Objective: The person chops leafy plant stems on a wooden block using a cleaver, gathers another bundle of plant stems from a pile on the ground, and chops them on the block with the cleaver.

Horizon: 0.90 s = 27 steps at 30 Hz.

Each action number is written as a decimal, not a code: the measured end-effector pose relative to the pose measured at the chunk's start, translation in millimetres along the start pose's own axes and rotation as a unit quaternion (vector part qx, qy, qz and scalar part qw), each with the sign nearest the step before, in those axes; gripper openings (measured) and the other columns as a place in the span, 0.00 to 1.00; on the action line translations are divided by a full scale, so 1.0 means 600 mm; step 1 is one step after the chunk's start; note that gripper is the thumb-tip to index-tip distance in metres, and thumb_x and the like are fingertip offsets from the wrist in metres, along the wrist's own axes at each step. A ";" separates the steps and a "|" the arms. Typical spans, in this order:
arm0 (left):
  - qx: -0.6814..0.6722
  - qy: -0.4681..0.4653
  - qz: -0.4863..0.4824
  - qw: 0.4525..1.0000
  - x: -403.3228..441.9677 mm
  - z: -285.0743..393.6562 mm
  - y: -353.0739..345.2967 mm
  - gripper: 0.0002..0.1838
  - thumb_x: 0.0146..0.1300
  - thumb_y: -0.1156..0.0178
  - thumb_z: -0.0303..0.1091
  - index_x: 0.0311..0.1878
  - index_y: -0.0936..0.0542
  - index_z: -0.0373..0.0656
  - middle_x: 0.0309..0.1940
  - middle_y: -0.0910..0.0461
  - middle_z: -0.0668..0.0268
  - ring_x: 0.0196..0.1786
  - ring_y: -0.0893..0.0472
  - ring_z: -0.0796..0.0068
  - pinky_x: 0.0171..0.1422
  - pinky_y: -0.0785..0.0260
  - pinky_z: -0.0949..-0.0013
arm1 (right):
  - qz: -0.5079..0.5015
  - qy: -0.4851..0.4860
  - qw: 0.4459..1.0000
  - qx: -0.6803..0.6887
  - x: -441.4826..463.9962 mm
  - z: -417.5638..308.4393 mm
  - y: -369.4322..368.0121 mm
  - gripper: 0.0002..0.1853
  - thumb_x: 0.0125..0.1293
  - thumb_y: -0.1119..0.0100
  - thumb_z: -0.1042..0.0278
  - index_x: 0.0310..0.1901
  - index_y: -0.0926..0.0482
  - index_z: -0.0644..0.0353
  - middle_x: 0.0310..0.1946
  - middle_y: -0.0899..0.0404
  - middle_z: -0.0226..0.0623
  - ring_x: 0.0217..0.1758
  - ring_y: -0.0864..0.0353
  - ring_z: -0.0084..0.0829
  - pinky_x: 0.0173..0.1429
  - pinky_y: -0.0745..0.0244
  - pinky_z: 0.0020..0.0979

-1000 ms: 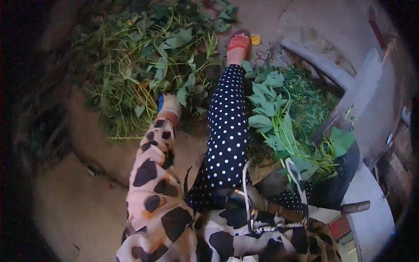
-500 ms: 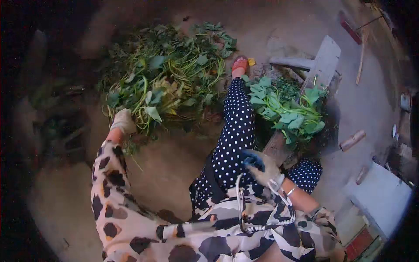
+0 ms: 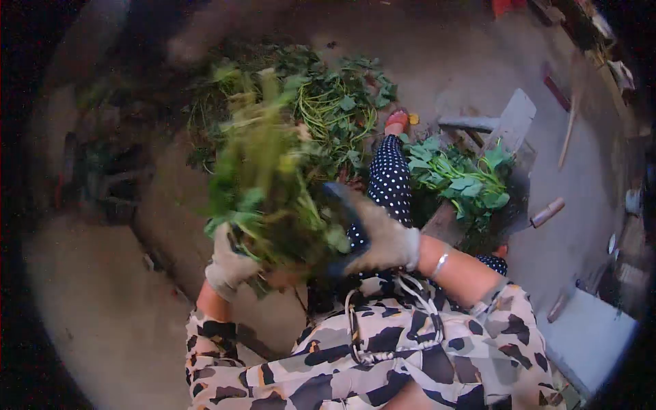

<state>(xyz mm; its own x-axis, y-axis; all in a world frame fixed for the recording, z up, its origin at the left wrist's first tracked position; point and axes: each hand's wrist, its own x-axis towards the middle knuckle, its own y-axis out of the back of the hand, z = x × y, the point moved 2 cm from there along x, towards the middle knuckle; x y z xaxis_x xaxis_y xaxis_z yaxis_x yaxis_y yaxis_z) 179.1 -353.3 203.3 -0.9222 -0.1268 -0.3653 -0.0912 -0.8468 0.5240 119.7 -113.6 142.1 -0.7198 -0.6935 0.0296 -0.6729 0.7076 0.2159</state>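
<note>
Two gloved hands are in front of the body, and one big bunch of green vines (image 3: 263, 171) is between them, above the floor (image 3: 89, 301). The left hand (image 3: 231, 263) is holding the bunch at its lower left side; the leaves cover part of its fingers. The right hand (image 3: 383, 236) is wide, with thumb and fingers spread apart and the dark palm side turned to the vines. It is very near to the right edge of the bunch — whether it touches, I cannot tell, because the leaves are blurred there.

Behind the bunch, a leafy pile (image 3: 345, 102) lies on the floor. To the right of it, one leg in dotted trousers (image 3: 389, 174) is stretched forward, with a red sandal (image 3: 395, 119) on the foot and a yellow leaf (image 3: 413, 119) just beside it. On the other side of this leg is a smaller bunch of leaves (image 3: 465, 179), near a wooden board (image 3: 516, 116). Farther right there is a wooden handle (image 3: 548, 213) — and lower, a pale flat panel (image 3: 591, 335). A silver bracelet (image 3: 441, 265) is on the right wrist, above a spotted blouse (image 3: 403, 345).
</note>
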 end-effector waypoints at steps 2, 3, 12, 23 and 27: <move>0.013 -0.075 -0.032 0.997 -0.017 0.023 -0.018 0.26 0.37 0.33 0.31 0.45 0.25 0.38 0.35 0.22 0.63 0.38 0.23 0.69 0.47 0.31 0.69 | -0.141 0.041 0.980 0.135 0.025 -0.005 -0.053 0.47 0.41 0.26 0.63 0.62 0.43 0.67 0.57 0.35 0.46 0.61 0.35 0.37 0.66 0.43 0.36; -0.001 -0.072 -0.012 0.997 -0.019 0.057 -0.020 0.28 0.38 0.33 0.33 0.47 0.27 0.36 0.38 0.23 0.59 0.42 0.24 0.66 0.50 0.33 0.66 | -0.161 0.048 0.977 0.134 0.035 -0.027 -0.058 0.47 0.41 0.26 0.63 0.62 0.43 0.67 0.57 0.35 0.46 0.61 0.35 0.37 0.66 0.43 0.36; 0.071 -0.341 -0.140 0.927 0.074 0.145 0.023 0.56 0.38 0.33 0.56 0.67 0.48 0.37 0.63 0.48 0.39 0.66 0.48 0.39 0.71 0.56 0.54 | 0.211 -0.188 0.808 0.517 0.039 -0.082 0.013 0.21 0.52 0.37 0.64 0.48 0.28 0.58 0.35 0.22 0.31 0.31 0.22 0.25 0.35 0.23 0.27; -0.386 -0.050 -0.394 0.832 0.051 0.146 -0.011 0.33 0.58 0.51 0.59 0.59 0.33 0.44 0.56 0.30 0.61 0.60 0.34 0.65 0.66 0.46 0.56 | 0.069 -0.074 0.948 -0.303 0.108 -0.253 0.047 0.38 0.48 0.36 0.52 0.57 0.37 0.65 0.49 0.31 0.49 0.50 0.29 0.44 0.54 0.34 0.40; -0.461 -0.094 -0.373 0.799 0.029 0.169 0.027 0.28 0.52 0.37 0.37 0.57 0.32 0.43 0.52 0.28 0.64 0.53 0.30 0.73 0.62 0.39 0.63 | -0.002 -0.131 0.901 -0.413 0.145 -0.344 0.063 0.47 0.46 0.40 0.39 0.57 0.40 0.73 0.54 0.36 0.58 0.55 0.33 0.50 0.60 0.38 0.42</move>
<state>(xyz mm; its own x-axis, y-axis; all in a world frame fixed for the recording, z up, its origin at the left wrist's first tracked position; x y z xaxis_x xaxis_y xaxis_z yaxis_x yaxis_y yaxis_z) 123.7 -317.1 283.6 -0.7887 0.5980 -0.1428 -0.4068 -0.6817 -0.6081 66.8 -174.9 354.5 -0.8067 -0.5625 -0.1809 -0.3964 0.2882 0.8717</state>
